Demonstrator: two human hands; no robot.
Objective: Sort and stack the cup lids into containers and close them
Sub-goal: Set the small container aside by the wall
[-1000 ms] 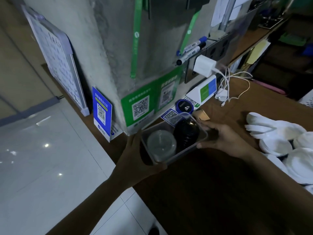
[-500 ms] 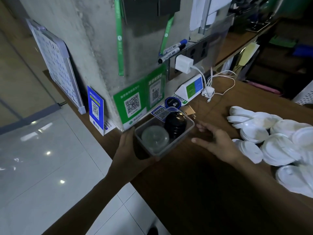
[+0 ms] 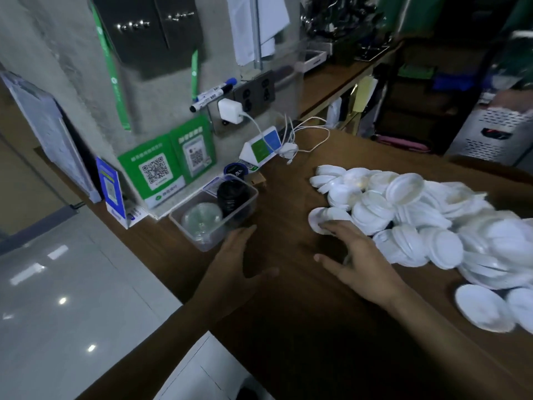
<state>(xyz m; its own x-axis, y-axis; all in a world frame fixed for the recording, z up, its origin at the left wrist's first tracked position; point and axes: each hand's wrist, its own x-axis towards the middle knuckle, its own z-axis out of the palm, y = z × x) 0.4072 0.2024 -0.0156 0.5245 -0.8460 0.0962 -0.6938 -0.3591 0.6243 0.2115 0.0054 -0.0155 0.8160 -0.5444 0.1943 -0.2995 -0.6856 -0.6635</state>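
A clear plastic container [image 3: 210,236] stands on the brown counter by the concrete pillar. Inside it sit a stack of clear lids [image 3: 201,217] and a stack of black lids [image 3: 230,194]. My left hand [image 3: 236,261] hovers open just right of the container, apart from it. A big heap of white cup lids [image 3: 418,215] covers the counter's right side. My right hand [image 3: 357,255] is open with spread fingers, and its fingertips touch a white lid [image 3: 317,219] at the heap's near left edge.
QR code signs [image 3: 161,168] lean on the pillar behind the container. A small blue stand [image 3: 111,192], a white charger with cables [image 3: 288,140] and a round blue tin [image 3: 236,170] sit nearby. The counter edge [image 3: 161,261] drops to a tiled floor on the left.
Both hands have let go of the container, which now rests against the pillar. My right hand has moved right to the white lids. The view has swung right, showing more of the heap.
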